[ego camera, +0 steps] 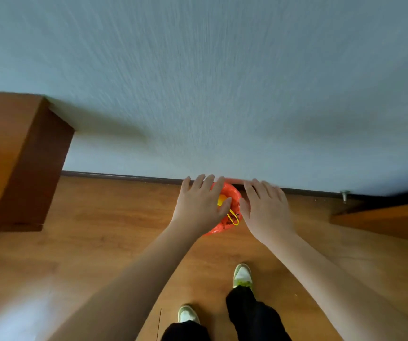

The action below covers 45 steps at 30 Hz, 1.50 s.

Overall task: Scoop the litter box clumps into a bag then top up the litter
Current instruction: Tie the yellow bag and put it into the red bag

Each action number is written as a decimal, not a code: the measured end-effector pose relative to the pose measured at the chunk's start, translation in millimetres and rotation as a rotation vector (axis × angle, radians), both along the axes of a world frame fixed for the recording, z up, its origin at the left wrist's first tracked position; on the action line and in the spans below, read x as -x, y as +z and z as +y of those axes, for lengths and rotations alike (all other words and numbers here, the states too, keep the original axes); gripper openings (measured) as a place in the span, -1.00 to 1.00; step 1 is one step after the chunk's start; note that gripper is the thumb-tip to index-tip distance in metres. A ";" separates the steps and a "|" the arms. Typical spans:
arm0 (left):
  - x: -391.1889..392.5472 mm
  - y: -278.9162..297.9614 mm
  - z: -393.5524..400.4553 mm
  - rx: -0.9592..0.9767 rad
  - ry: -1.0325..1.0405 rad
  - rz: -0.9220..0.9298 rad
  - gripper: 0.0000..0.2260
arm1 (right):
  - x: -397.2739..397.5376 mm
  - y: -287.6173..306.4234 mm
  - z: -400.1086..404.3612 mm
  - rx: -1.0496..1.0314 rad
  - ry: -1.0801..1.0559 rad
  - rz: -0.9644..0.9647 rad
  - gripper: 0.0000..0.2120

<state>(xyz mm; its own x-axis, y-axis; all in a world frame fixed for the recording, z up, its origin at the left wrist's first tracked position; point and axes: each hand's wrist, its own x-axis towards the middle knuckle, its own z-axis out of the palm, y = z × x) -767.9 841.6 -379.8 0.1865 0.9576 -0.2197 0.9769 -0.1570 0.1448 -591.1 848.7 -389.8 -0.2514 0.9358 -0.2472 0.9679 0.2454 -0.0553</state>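
I see the crumpled orange plastic bag with yellow handles (230,212) on the wood floor at centre frame, by the wall's base. My left hand (199,205) and right hand (265,210) reach out above it with straight, spread fingers, holding nothing. The bag shows in the gap between the two hands, partly hidden under the left fingers (218,187).

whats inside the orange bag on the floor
Through the orange bag's open mouth only something yellow shows, too blurred to name. The left hand and right hand, fingers spread, cover both sides, so the rest is hidden.
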 end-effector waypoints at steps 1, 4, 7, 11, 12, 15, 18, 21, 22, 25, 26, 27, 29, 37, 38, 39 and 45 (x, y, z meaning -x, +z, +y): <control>1.6 20.2 -4.9 0.002 -0.014 0.007 -0.45 | -0.4 19.8 -3.3 0.011 0.000 -0.011 -0.46; 7.6 76.5 -20.1 0.016 -0.063 0.031 -0.45 | 0.8 74.8 -16.0 0.020 -0.013 -0.014 -0.46; 14.8 131.2 -39.7 -0.003 -0.087 0.044 -0.49 | 5.1 127.0 -34.0 0.007 -0.023 -0.003 -0.44; 25.1 191.5 -69.9 -0.096 -0.079 0.019 -0.49 | 12.7 183.5 -64.4 -0.030 0.003 -0.021 -0.42; 27.7 203.0 -74.9 -0.122 -0.077 0.019 -0.47 | 15.0 196.5 -71.4 -0.050 -0.001 -0.017 -0.41; 33.6 231.7 -88.6 -0.159 -0.085 0.019 -0.40 | 21.6 229.8 -95.4 -0.078 -0.023 0.007 -0.38; 39.0 248.4 -103.2 -0.175 -0.116 0.014 -0.40 | 31.1 253.5 -122.6 -0.120 -0.066 0.046 -0.36; 42.4 258.9 -115.0 -0.163 -0.182 0.023 -0.41 | 38.8 268.0 -149.3 -0.134 -0.120 0.046 -0.35; 42.7 262.9 -118.1 -0.154 -0.207 0.029 -0.40 | 39.5 270.4 -157.5 -0.122 -0.136 0.044 -0.34; 37.4 274.6 -129.0 -0.133 -0.274 0.028 -0.39 | 35.9 275.8 -180.8 -0.117 -0.196 0.052 -0.35; 33.4 276.9 -132.9 -0.128 -0.297 0.027 -0.39 | 32.9 276.8 -188.3 -0.122 -0.218 0.055 -0.37; 28.5 278.2 -136.6 -0.123 -0.320 0.024 -0.39 | 29.7 276.6 -195.8 -0.121 -0.238 0.050 -0.39; 15.7 279.6 -143.3 -0.118 -0.384 0.006 -0.39 | 20.8 275.3 -210.8 -0.125 -0.276 0.030 -0.38; -65.5 293.7 -173.6 -0.110 -0.695 -0.043 -0.39 | -39.3 281.9 -275.8 -0.121 -0.523 0.049 -0.49; -78.0 296.6 -181.3 -0.094 -0.737 -0.033 -0.39 | -47.5 283.0 -286.1 -0.109 -0.565 0.054 -0.49; -90.2 299.8 -190.1 -0.074 -0.784 -0.027 -0.39 | -55.5 285.4 -296.7 -0.098 -0.603 0.061 -0.48; -176.0 304.8 -246.0 -0.106 -1.018 -0.075 -0.42 | -112.2 298.5 -385.0 -0.150 -0.808 0.070 -0.39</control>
